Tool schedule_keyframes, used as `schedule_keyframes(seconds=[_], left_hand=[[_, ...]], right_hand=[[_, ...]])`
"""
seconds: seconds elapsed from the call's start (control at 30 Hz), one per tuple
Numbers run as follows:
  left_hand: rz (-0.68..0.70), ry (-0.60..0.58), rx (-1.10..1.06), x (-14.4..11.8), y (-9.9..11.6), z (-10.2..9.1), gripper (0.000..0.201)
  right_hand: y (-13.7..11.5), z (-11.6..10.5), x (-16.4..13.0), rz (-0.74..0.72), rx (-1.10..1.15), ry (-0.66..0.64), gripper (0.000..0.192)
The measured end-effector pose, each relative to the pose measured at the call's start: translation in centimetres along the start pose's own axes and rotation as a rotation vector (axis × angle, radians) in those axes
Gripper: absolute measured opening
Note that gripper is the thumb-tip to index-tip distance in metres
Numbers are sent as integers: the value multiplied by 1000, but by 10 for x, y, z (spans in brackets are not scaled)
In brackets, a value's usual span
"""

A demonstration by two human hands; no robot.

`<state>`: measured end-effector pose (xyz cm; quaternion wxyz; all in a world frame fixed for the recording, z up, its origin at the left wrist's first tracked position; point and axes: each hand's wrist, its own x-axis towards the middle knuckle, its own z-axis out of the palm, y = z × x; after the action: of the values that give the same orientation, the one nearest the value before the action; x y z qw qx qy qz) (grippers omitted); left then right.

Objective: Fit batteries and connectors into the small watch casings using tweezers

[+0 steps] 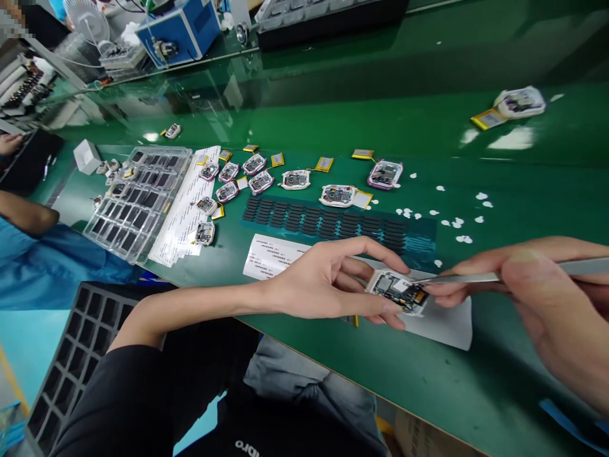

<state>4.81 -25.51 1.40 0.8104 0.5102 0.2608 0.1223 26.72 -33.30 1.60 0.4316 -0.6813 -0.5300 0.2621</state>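
My left hand (328, 279) grips a small white device housing with an exposed circuit board (398, 291) by its near edge, just above a white sheet (445, 324) on the green table. My right hand (537, 298) pinches metal tweezers (469, 277) whose tip touches the board's right end. Behind them lies a sheet of black foam pads (328, 222) in rows and a white label sheet (269, 256).
Several more open housings with yellow batteries (295, 179) lie in a loose row further back. Clear trays of black parts (136, 200) stand at left, a black grid tray (71, 355) below the table edge. White peeled dots (457, 222) are scattered right. Another person's blue sleeve (47, 260) is at left.
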Motion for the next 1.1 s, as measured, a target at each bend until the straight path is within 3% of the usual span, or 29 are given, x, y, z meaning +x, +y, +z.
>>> schedule_keyframes(seconds=[0.1,0.4,0.73,1.1], left_hand=[[7,26,-14,-1,0,1,39],[41,1,35,-1,-5,1,40],[38,-7,87,0,-9,2,42],[49,-25,80,0,-10,1,41]], right_hand=[[0,1,-1,-55,-14,-12,48],[12,-4,-2,-30,-127,-47,52],[0,2,2,-42,-128,-76,63],[7,1,3,-17,-83,-105,60]])
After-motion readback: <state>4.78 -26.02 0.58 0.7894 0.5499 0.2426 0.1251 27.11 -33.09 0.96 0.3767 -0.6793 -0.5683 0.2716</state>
